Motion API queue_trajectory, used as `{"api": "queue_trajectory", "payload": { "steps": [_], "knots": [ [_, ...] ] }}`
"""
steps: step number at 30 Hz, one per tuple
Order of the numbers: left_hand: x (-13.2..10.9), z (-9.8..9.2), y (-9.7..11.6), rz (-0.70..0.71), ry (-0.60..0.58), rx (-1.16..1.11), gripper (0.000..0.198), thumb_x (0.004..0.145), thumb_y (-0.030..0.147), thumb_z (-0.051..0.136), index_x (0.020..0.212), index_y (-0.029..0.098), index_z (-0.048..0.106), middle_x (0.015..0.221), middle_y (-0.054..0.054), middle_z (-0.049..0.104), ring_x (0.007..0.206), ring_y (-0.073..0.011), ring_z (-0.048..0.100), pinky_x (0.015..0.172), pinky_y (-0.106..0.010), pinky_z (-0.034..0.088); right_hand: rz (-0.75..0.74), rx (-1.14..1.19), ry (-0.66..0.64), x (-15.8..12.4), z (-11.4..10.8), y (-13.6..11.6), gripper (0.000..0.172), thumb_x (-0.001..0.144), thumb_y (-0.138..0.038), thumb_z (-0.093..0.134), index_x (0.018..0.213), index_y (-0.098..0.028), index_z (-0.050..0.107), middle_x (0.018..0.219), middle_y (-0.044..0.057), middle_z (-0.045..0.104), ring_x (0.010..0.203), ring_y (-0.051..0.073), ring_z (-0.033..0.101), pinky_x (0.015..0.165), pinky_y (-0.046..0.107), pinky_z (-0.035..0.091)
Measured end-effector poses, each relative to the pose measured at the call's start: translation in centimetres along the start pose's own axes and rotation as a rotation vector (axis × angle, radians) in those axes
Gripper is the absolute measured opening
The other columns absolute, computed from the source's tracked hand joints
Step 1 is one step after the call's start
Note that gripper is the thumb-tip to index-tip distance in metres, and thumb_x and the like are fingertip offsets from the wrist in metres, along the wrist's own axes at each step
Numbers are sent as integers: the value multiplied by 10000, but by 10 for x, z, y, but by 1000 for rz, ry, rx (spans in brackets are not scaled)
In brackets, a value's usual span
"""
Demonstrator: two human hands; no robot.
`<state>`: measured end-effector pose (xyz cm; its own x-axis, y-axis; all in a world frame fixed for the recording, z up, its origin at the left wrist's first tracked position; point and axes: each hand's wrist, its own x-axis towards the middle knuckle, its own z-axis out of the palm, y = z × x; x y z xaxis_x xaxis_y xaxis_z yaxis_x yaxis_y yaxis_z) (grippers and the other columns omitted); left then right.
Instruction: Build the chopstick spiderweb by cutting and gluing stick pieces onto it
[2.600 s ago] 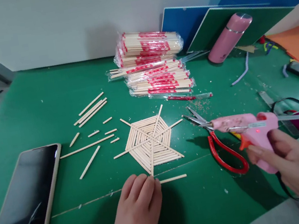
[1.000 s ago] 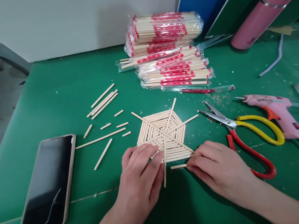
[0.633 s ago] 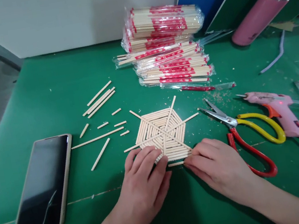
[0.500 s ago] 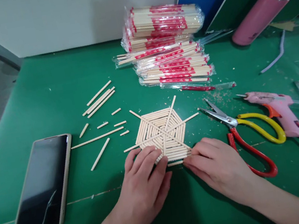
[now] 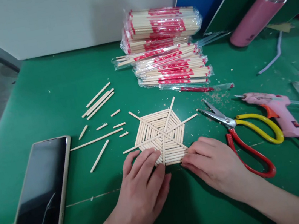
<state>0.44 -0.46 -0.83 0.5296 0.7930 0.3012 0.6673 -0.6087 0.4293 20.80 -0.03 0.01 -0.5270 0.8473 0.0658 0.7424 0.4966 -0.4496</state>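
Note:
A six-sided web of wooden chopsticks [image 5: 146,126] lies flat on the green table, with three long sticks crossing at its middle and rows of shorter pieces between them. My left hand [image 5: 143,180] holds down its lower left part, fingers bent over the edge and hiding that section. At the lower right corner, my right hand [image 5: 211,166] is closed, thumb and fingers pinching the end of the outermost chopstick piece [image 5: 172,163]. That piece lies against the bottom row.
Loose cut sticks [image 5: 98,103] lie left of the web, near a phone [image 5: 39,191]. Scissors [image 5: 230,123] and a pink glue gun [image 5: 276,106] with a cord are at the right. Behind are wrapped chopstick packs [image 5: 168,44] and a pink bottle [image 5: 264,10].
My right hand has brought the outermost chopstick piece up against the bottom row, closing the small gap seen before. My left hand stays on the web. The view has shifted slightly.

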Motion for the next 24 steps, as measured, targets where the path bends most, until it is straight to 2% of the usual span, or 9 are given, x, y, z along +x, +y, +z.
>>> {"api": "queue_trajectory", "payload": {
  "steps": [10, 14, 18, 24],
  "knots": [
    [0, 0, -1, 27, 24, 22, 108, 781, 169, 547, 882, 165, 588, 1022, -66, 623, 1022, -215, 526, 916, -423, 339, 4, -60, -24, -1, 7, -1, 198, 877, -212, 415, 800, -182, 595, 770, 35, 576, 720, 151, 468, 640, 287, 364],
    [0, 1, -1, 33, 30, 48, 105, 786, 178, 546, 880, 167, 592, 1030, -69, 626, 1027, -226, 526, 911, -433, 340, 3, 35, 66, -4, 2, 2, 129, 850, -204, 472, 813, -190, 594, 779, 24, 578, 717, 140, 483, 641, 274, 381],
    [1, 2, 0, 53, 36, 88, 93, 787, 189, 550, 860, 160, 600, 1013, -77, 636, 1018, -240, 534, 893, -442, 348, 66, 68, 163, -14, -9, 12, 73, 799, -188, 550, 854, -190, 597, 789, 23, 569, 707, 128, 493, 634, 260, 399],
    [2, 1, 1, 69, 30, 121, 104, 796, 188, 536, 859, 146, 607, 1008, -83, 639, 1012, -242, 538, 885, -430, 358, 85, 41, 175, -28, -9, 21, 79, 777, -167, 571, 842, -188, 611, 765, 26, 573, 688, 128, 506, 617, 262, 413]
  ]
}}
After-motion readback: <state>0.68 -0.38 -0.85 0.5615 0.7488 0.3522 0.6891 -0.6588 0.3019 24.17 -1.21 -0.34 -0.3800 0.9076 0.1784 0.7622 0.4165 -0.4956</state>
